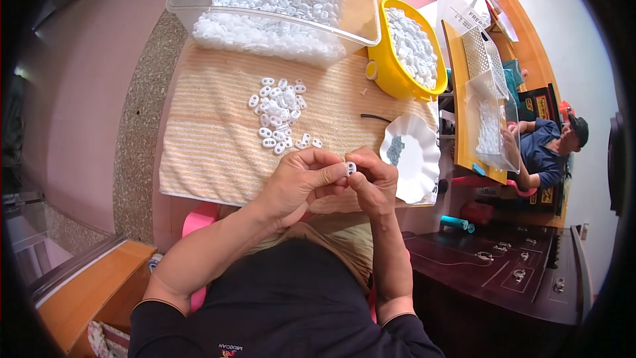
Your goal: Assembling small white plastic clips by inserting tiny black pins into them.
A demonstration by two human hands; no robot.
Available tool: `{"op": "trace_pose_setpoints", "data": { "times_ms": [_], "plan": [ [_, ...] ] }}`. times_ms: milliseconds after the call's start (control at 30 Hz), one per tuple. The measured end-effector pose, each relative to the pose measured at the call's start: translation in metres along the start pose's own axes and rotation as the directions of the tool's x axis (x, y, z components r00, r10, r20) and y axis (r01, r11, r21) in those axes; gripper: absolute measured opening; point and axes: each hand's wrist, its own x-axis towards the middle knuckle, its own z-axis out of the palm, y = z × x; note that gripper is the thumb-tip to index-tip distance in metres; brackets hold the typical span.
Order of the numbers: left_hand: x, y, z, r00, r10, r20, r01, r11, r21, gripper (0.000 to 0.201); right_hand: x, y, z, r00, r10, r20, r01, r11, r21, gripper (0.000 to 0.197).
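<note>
Your left hand [301,176] and right hand [372,176] fingers pinch shut on the small white two-holed plastic piece [350,168], long axis toward twelve o'clock.

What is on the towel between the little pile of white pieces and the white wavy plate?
In the head view, a thin dark strand lies on the striped towel between the pile of white pieces and the white wavy plate. Otherwise that stretch is bare towel.
</note>
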Motion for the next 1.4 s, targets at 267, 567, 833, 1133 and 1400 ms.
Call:
{"op": "trace_pose_setpoints", "data": {
  "times_ms": [267,567,833,1133,1400],
  "plan": [
    [-0.001,-0.002,-0.002,0.995,-0.018,0.094,0.027,0.995,-0.095,0.008,-0.002,-0.003,0.005,1.000,-0.022,-0.014,0.023,0.998,0.060,0.034],
    [-0.004,0.001,0.001,0.989,-0.037,0.142,0.052,0.993,-0.102,0.008,-0.001,-0.005,0.005,0.992,-0.124,0.003,0.124,0.991,-0.046,0.033],
    [-0.005,-0.001,0.000,0.982,-0.043,0.183,0.065,0.991,-0.114,0.009,-0.003,-0.013,0.008,0.992,-0.126,-0.012,0.126,0.992,-0.027,0.038],
    [-0.008,-0.006,0.003,0.974,-0.048,0.223,0.081,0.987,-0.141,0.009,-0.002,-0.025,0.006,0.978,-0.205,0.022,0.205,0.953,-0.223,0.025],
    [-0.010,-0.009,0.006,0.979,-0.038,0.201,0.066,0.989,-0.135,0.010,-0.005,-0.024,0.007,0.971,-0.234,0.045,0.238,0.952,-0.190,0.032]
  ]
}}
